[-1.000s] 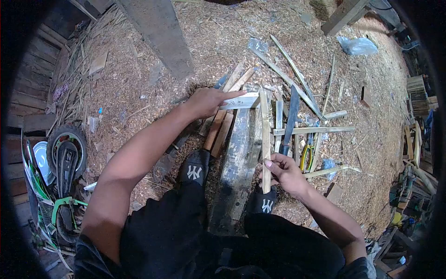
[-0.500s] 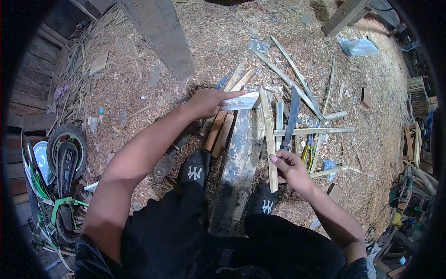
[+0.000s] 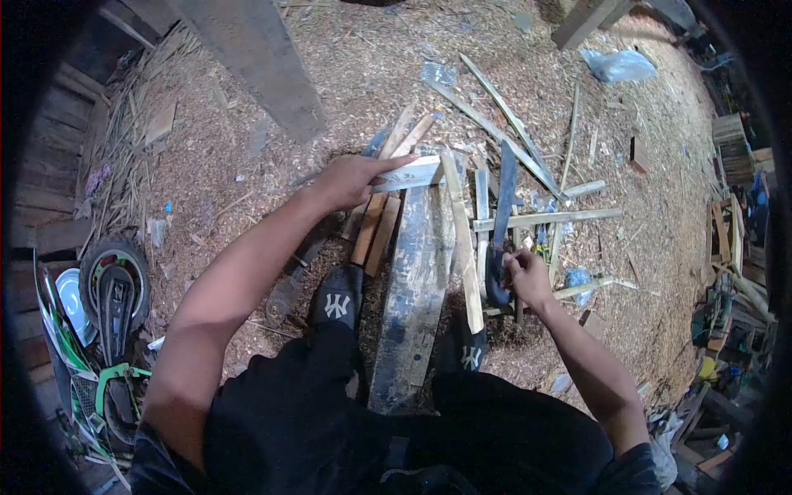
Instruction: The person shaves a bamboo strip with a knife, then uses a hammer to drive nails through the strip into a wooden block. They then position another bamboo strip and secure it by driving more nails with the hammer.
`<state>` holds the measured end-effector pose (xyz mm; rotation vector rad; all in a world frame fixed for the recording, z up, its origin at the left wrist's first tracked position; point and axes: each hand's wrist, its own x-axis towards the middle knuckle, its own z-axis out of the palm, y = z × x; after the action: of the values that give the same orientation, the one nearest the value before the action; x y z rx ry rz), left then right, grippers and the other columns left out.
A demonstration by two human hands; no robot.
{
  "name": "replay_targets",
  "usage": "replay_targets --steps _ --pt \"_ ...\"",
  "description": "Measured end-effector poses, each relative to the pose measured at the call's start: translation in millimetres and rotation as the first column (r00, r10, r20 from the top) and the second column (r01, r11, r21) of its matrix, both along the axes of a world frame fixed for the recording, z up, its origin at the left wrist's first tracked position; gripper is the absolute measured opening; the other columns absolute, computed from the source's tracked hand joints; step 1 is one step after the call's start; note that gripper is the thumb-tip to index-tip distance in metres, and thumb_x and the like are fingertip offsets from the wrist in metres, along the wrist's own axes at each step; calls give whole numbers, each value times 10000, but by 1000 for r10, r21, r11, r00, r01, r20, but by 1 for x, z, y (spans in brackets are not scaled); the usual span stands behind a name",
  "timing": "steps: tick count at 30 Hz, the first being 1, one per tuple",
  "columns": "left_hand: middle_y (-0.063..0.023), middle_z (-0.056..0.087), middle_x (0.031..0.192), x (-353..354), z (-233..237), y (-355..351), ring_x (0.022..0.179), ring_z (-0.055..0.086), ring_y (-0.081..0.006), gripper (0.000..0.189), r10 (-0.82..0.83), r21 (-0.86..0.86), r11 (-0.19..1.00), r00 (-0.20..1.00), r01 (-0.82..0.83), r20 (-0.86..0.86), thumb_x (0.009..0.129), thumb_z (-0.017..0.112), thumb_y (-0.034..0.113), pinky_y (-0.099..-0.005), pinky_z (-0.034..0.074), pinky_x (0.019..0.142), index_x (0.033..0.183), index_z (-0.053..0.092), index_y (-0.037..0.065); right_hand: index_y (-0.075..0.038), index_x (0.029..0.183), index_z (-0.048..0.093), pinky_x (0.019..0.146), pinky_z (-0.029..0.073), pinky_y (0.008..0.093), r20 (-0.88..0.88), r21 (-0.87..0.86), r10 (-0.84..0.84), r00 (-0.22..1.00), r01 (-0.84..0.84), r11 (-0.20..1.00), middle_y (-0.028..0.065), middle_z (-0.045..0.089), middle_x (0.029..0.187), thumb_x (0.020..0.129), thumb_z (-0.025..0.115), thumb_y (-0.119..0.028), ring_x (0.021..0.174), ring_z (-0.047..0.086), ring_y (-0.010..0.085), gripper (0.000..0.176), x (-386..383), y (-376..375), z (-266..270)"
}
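Observation:
My left hand (image 3: 351, 180) is closed on a short pale wooden block (image 3: 412, 175), holding it across the far end of a worn, paint-stained plank (image 3: 404, 313). Against the block's right end leans a long thin wooden strip (image 3: 464, 247), its near end by my right foot. My right hand (image 3: 530, 279) has its fingers pinched together beside the dark handle of a machete (image 3: 503, 198); what they hold, if anything, is hidden. Partly covered behind that hand are yellow pliers (image 3: 541, 246).
Several wooden strips (image 3: 553, 219) lie crossed on the wood shavings to the right. Brown wood pieces (image 3: 375, 235) rest left of the plank. A wooden post (image 3: 256, 74) stands ahead; a small motorbike (image 3: 115, 289) is at the left. A plastic bag (image 3: 619, 66) lies far right.
My right hand has let go of the thin strip and moved beside the machete handle. The strip stays against the block, and my left hand keeps its hold. The whole view has shifted slightly.

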<state>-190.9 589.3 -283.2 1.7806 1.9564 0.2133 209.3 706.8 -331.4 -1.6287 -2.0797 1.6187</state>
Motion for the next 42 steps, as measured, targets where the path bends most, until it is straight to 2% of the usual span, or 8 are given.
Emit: replay_targets --steps 1,3,5,16,25,36,38,42 --pt "-136 710 1123 0 -1 -2 1003 702 -329 851 -15 -2 1000 1000 15 8 877 677 41 -441 562 886 1544 349 456 51 974 667 634 577 350 8 -2 -15 1000 15 1000 162 708 805 1006 626 -152 733 726 236 210 10 3 -10" --pt "-146 710 1146 -3 -4 -1 1021 703 -338 865 -28 68 997 999 26 35 868 679 25 -439 563 890 1545 350 451 60 1053 694 739 572 387 126 362 75 989 -116 925 230 735 903 974 639 -118 834 744 303 202 29 15 -23" --pt "-161 700 1197 -4 -9 -3 1054 700 -346 838 -73 125 990 992 60 103 879 667 52 -440 567 888 1550 345 438 76 1087 693 806 557 420 164 377 32 986 -92 921 268 724 923 963 638 -161 877 730 378 273 43 25 -28" --pt "-211 716 1061 7 4 0 942 705 -409 751 -45 185 982 998 36 43 890 669 124 -509 571 810 1527 397 412 46 994 671 796 559 490 408 226 262 875 -375 899 261 712 890 891 753 -365 876 708 418 431 37 15 2" --pt "-228 698 1130 12 15 -3 1011 685 -422 738 -12 121 993 999 9 30 891 690 97 -484 552 836 1530 423 352 55 1147 577 813 559 517 415 243 180 892 -299 923 295 690 946 980 627 -229 904 698 434 333 48 52 43" --pt "-236 699 1087 14 16 -1 966 695 -421 755 -22 136 990 1000 21 10 874 652 42 -490 554 811 1521 436 365 -109 1088 740 827 571 479 819 203 123 560 -485 851 181 738 965 907 715 -341 921 718 366 295 57 88 145" --pt "-186 715 1097 10 14 -1 938 704 -401 779 -33 116 992 998 40 -55 886 669 114 -505 577 811 1527 376 448 -97 1083 762 800 567 475 840 247 83 536 -514 821 200 737 906 866 761 -362 869 723 363 343 81 98 151" --pt "-177 714 1079 10 19 -4 896 702 -403 807 -46 140 989 999 43 17 858 603 49 -506 575 802 1527 381 442 6 953 753 673 514 439 705 224 153 692 -423 878 223 690 791 871 749 -347 732 702 297 362 115 115 177"
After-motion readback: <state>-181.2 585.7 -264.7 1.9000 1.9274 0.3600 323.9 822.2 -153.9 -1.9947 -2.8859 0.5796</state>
